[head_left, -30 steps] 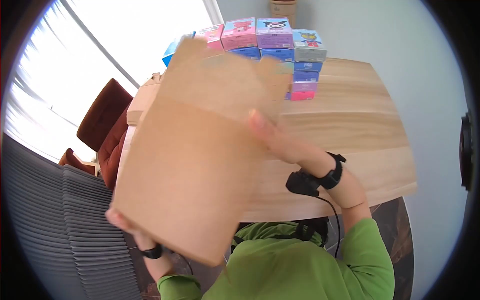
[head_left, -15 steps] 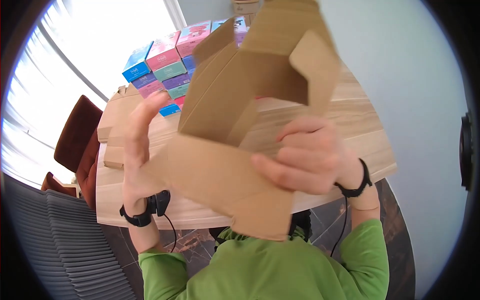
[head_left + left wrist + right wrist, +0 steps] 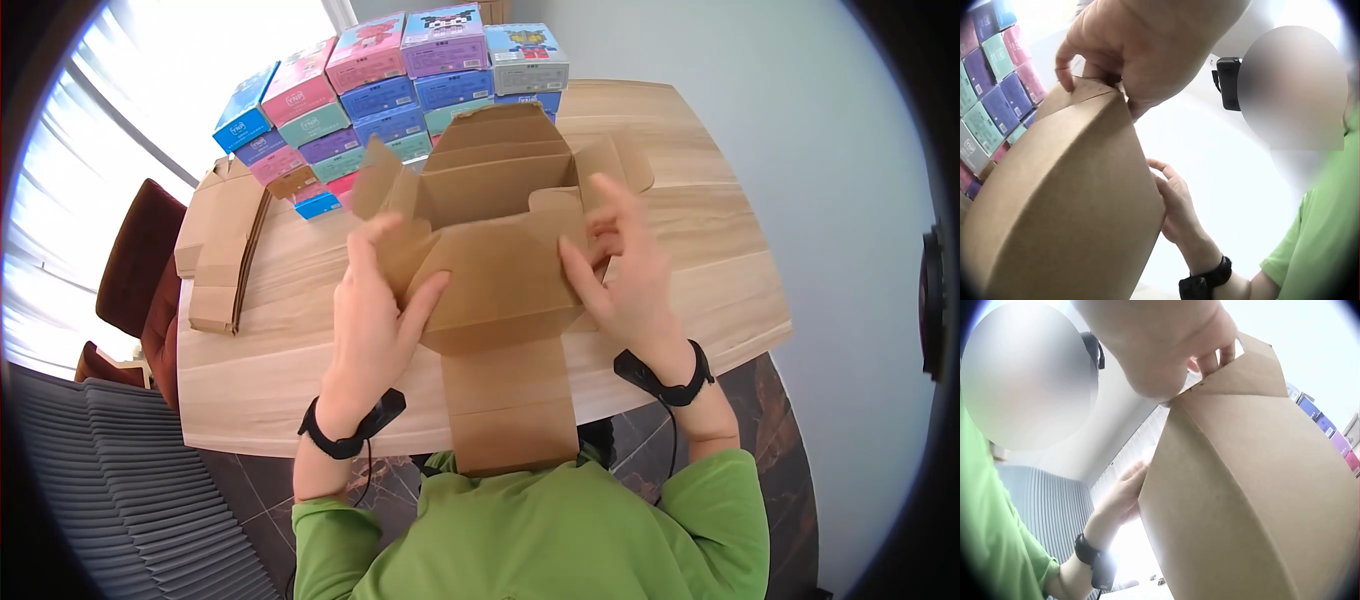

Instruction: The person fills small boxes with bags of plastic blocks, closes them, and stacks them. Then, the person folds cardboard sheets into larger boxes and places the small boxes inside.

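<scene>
Head view: over a pale wood-grained table (image 3: 700, 240) beside a white wall (image 3: 740, 100), left hand (image 3: 368, 320) and right hand (image 3: 637, 295) pinch opposite sides of an open brown cardboard box (image 3: 495, 285). Colourful printed cartons (image 3: 368, 55) stand stacked behind; grey pleated fabric (image 3: 150, 480) lies left, dark tiled floor (image 3: 785, 490) below.

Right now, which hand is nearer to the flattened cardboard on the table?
Left. The left hand is at the open box, on the side toward the flattened cardboard; the right hand is on the opposite side, farther away.
</scene>
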Motion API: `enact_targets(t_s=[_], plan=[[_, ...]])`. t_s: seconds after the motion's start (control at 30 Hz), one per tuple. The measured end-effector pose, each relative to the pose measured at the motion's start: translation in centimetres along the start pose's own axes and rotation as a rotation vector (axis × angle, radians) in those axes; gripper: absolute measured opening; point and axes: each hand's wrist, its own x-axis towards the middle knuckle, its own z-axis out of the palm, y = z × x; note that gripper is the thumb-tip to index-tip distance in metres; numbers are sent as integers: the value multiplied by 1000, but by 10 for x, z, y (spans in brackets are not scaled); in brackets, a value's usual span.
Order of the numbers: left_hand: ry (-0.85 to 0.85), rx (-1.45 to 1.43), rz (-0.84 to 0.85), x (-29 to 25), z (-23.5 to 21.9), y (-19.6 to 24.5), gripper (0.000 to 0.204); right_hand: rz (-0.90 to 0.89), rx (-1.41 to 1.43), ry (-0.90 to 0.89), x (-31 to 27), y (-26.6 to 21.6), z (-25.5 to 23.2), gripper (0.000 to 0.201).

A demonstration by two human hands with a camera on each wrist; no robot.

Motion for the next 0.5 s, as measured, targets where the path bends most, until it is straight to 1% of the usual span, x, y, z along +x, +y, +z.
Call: enact_targets(t_s=[0.03, 0.07, 0.13, 0.2, 0.23, 0.3, 0.33, 0.37, 0.43, 0.5], plan=[[-14, -89, -130, 3, 1, 6, 49, -75, -57, 87, 4, 5, 3, 55], [-30, 70, -63, 7, 0, 8, 54, -151, -115, 175, 7, 8, 5, 60], [-62, 388, 73, 16, 0, 9, 64, -139, -261, 264, 13, 5, 6, 67], [35, 776, 257, 30, 1, 12, 64, -67, -207, 253, 18, 5, 9, 72], [88, 973, 353, 36, 2, 13, 65, -1, -78, 206, 17, 9, 13, 73], [35, 666, 405, 52, -5, 7, 64, 91, 120, 32, 17, 14, 11, 73], [7, 509, 427, 61, -11, 1, 63, 119, 189, -100, 17, 17, 6, 72], [-118, 240, 393, 73, -21, -5, 47, 148, 259, -232, 17, 18, 3, 72], [-326, -172, 283, 93, -36, -31, 32, 75, 220, -261, 16, 13, 0, 69], [-422, -150, 366, 115, -51, -50, 31, 24, 209, -304, 15, 10, 0, 67]])
